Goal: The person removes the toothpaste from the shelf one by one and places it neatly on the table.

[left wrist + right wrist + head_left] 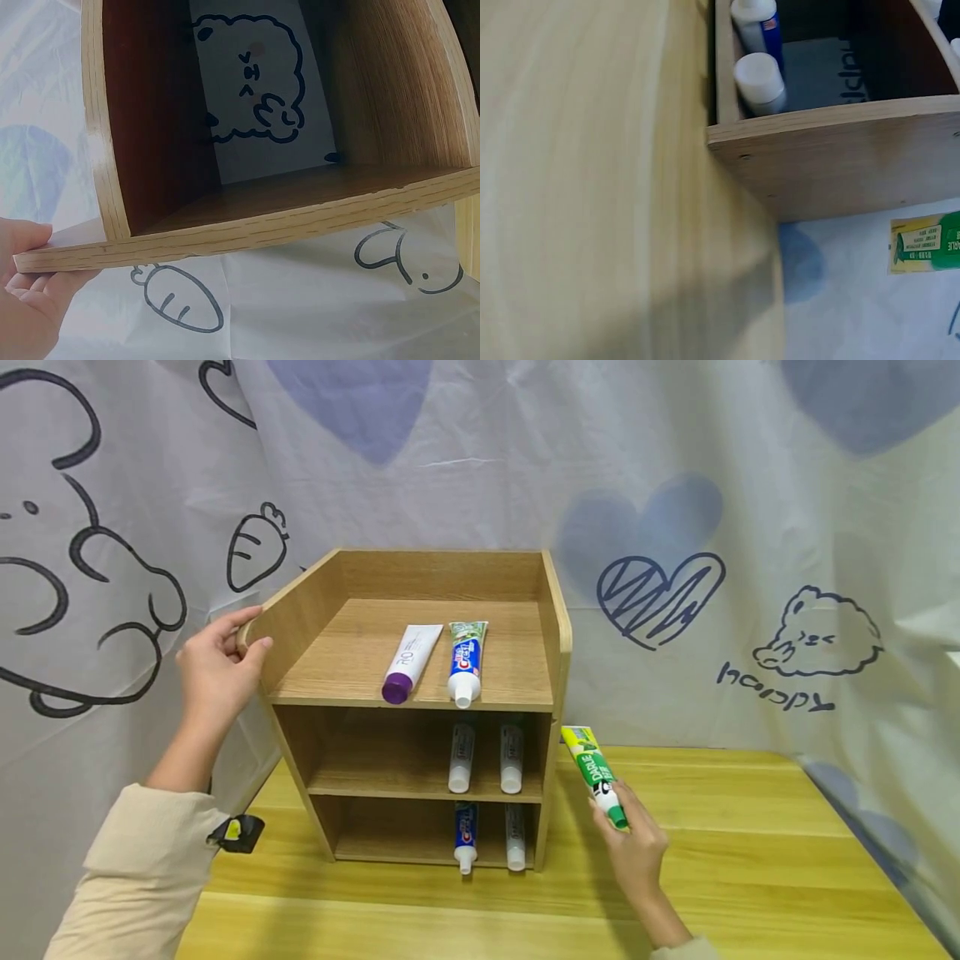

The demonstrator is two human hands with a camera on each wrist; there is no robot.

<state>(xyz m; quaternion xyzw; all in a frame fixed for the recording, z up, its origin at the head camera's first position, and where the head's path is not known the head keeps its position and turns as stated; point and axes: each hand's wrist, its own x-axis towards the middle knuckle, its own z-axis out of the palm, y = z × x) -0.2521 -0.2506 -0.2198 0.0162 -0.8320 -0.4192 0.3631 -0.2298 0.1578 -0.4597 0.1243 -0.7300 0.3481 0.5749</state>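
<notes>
Left hand [221,668] grips shelf [330,672] at upper left edge; right hand [633,847] holds green tube [592,768] near its cap, just right of shelf. I'd brace shelf firmly, avoid squeezing tube, clear right panel [559,618].

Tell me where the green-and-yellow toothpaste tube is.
In the head view, the green-and-yellow toothpaste tube is in the right hand, just right of the wooden shelf.
</notes>
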